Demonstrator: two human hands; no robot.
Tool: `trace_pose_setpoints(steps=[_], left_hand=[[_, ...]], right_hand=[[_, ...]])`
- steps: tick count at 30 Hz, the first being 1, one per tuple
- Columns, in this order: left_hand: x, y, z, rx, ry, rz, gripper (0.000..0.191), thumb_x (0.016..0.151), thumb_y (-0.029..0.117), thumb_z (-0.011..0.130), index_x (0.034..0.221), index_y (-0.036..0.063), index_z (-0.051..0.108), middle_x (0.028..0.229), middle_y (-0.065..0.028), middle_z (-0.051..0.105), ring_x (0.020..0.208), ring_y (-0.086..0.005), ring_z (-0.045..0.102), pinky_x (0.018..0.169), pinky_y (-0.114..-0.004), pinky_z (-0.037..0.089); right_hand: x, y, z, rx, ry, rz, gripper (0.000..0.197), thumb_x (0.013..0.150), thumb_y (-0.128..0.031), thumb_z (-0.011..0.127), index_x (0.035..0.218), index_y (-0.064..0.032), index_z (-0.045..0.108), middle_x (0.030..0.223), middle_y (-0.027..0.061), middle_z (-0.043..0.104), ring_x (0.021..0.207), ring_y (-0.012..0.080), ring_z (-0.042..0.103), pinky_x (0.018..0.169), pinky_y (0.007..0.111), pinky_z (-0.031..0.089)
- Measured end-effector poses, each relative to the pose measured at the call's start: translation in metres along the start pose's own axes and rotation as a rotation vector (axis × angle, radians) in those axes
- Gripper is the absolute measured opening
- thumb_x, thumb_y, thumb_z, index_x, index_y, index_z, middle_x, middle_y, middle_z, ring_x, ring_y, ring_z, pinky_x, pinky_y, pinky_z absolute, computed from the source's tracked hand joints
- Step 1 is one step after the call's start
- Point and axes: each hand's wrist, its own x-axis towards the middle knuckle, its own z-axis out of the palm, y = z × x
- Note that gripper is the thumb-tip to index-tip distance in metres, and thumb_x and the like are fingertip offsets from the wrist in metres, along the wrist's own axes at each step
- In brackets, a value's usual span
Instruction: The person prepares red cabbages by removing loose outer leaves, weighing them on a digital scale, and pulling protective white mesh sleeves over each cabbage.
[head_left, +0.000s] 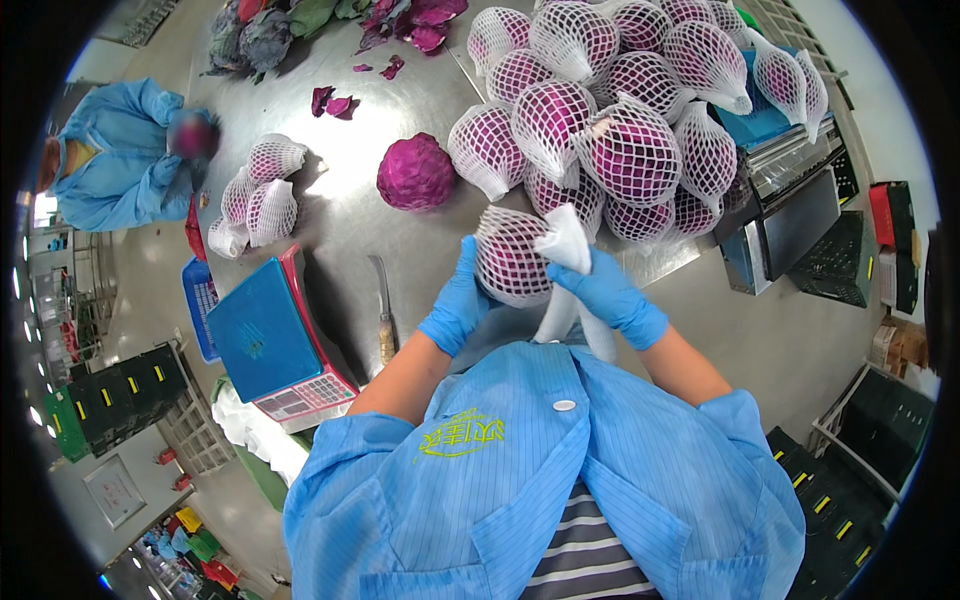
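Both my hands wear blue gloves. My left hand (459, 301) grips the left side of a red cabbage (513, 259) that sits inside a white foam net sleeve. My right hand (606, 291), at the cabbage's right side, is closed on bunched white foam netting (568, 238); strips of it hang down below the hand. A bare red cabbage (415, 172) rests on the steel table (349, 217) just beyond my left hand. Many netted cabbages (630, 154) are heaped at the upper right. A curved knife with a wooden handle (386, 339) lies left of my left hand.
A red and blue weighing scale (266, 330) stands at the table's near left, beside a blue basket (197, 307). Several netted items (271, 210) lie beyond it. Loose purple leaves (339, 106) and dark cabbages (262, 41) are at the far side. Another person (124, 161) stands across at the left.
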Motion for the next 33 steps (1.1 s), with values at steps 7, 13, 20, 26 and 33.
trace_pose_setpoints(steps=[7,13,20,26,33], left_hand=[[0.022,0.047,0.016,-0.077,-0.039,0.014,0.084,0.089,0.077,0.026,0.145,0.0154,0.038,0.146,-0.0126,0.043,0.131,-0.0329,0.044,0.111,-0.051,0.034],[0.028,0.04,0.02,-0.074,0.071,0.053,0.088,0.086,0.078,0.033,0.142,0.0102,0.042,0.139,-0.0147,0.05,0.125,-0.0325,0.05,0.105,-0.052,0.042],[-0.002,0.046,0.028,-0.032,0.047,0.117,0.085,0.089,0.075,0.032,0.143,0.0099,0.04,0.143,-0.0155,0.045,0.129,-0.0332,0.047,0.109,-0.053,0.037],[-0.01,0.033,-0.001,0.042,-0.017,0.194,0.079,0.09,0.07,0.042,0.141,0.0099,0.042,0.14,-0.0139,0.049,0.125,-0.0313,0.05,0.106,-0.05,0.041],[-0.012,0.024,-0.003,0.077,0.105,0.214,0.066,0.09,0.052,0.06,0.14,0.0128,0.041,0.133,-0.0114,0.054,0.117,-0.0287,0.058,0.096,-0.049,0.05]], right_hand=[[0.025,-0.029,0.016,0.025,-0.017,-0.195,0.061,0.086,-0.025,0.069,0.137,-0.0014,0.046,0.119,0.0155,0.062,0.11,0.0241,0.06,0.096,0.035,0.047],[0.024,0.012,0.01,0.362,0.22,-0.142,0.046,0.086,-0.019,0.072,0.126,-0.0013,0.056,0.114,0.0081,0.063,0.101,0.015,0.06,0.087,0.029,0.049],[-0.003,0.026,-0.006,0.2,0.214,-0.126,0.041,0.088,-0.015,0.069,0.124,0.0,0.057,0.112,0.0084,0.065,0.093,0.0144,0.063,0.083,0.029,0.051],[-0.017,0.017,0.012,0.05,0.178,-0.023,0.044,0.085,-0.022,0.073,0.121,-0.0019,0.059,0.107,0.0082,0.066,0.094,0.0156,0.062,0.082,0.031,0.05],[-0.007,0.028,0.027,-0.079,0.125,0.028,0.051,0.087,-0.031,0.07,0.125,-0.0012,0.056,0.111,0.012,0.065,0.099,0.0191,0.062,0.086,0.034,0.05]])
